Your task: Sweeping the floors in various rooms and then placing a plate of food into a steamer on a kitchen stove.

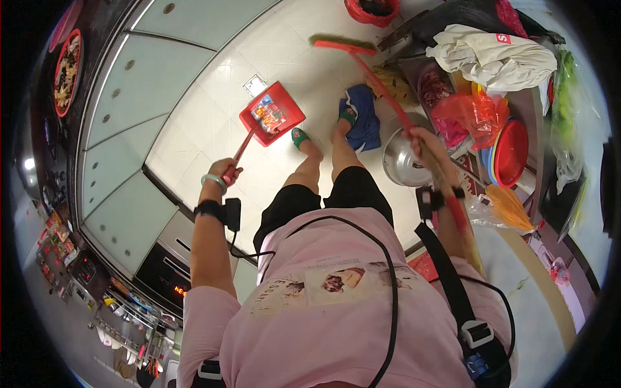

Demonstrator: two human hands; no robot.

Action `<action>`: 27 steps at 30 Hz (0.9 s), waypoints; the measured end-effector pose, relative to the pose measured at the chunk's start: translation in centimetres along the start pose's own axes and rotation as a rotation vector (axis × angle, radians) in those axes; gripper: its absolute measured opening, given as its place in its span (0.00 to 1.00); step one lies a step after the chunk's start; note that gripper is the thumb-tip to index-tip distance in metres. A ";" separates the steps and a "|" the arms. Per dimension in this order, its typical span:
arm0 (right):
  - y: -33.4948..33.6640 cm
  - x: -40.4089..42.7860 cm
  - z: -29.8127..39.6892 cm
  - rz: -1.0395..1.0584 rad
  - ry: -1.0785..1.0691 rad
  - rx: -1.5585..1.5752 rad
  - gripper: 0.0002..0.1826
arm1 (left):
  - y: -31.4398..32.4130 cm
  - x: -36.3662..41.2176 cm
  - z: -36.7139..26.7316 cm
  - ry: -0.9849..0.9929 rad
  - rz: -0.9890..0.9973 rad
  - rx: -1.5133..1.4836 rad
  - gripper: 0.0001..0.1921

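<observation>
My left hand [227,171] is closed around the handle of a red plastic dustpan [292,102], whose pan bears a coloured printed patch and is over the tiled floor beside a small floor drain [254,86]. The shaft of a red broom [378,82] is in my right hand [423,141]. Its bristled head [345,44] lies beyond my feet, towards a red-lined bin [372,10]. A blue cloth [365,116] is on the floor under one green slipper. Whether the pan holds any sweepings, I cannot tell.
Glossy cabinets [140,72] run along the left. On the right are a metal pot lid or basin [405,160], a shelf with plastic bags [478,116], a red basin [513,153] and a pale cloth bag [490,58]. A yellowish bag [395,85] lies near the broom shaft.
</observation>
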State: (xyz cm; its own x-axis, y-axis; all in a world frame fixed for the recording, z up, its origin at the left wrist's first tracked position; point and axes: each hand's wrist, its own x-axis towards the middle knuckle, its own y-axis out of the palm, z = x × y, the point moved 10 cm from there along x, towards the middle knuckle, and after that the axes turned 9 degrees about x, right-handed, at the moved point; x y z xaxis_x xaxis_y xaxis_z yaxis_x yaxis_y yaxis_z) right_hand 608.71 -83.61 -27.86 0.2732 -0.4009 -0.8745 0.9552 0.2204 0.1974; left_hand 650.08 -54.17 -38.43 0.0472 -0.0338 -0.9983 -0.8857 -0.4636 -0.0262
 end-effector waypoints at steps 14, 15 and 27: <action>10.7 -8.2 -10.3 0.207 0.465 0.523 0.13 | 1.5 2.8 -3.7 -0.011 -0.053 0.037 0.06; 10.3 -8.8 -9.8 0.187 0.460 0.490 0.14 | 0.9 3.0 -3.3 0.004 -0.081 -0.005 0.07; 9.9 -4.9 -6.8 0.112 0.370 0.325 0.10 | 1.9 3.1 -1.2 -0.008 0.050 -0.136 0.14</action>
State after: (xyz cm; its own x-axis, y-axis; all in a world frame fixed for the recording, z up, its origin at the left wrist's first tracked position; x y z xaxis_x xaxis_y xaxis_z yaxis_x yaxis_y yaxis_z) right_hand 616.08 -73.43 -24.59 0.3735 -0.0355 -0.9269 0.9245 -0.0682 0.3751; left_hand 649.09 -56.20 -41.57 0.0007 -0.0529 -0.9986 -0.8157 -0.5777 0.0300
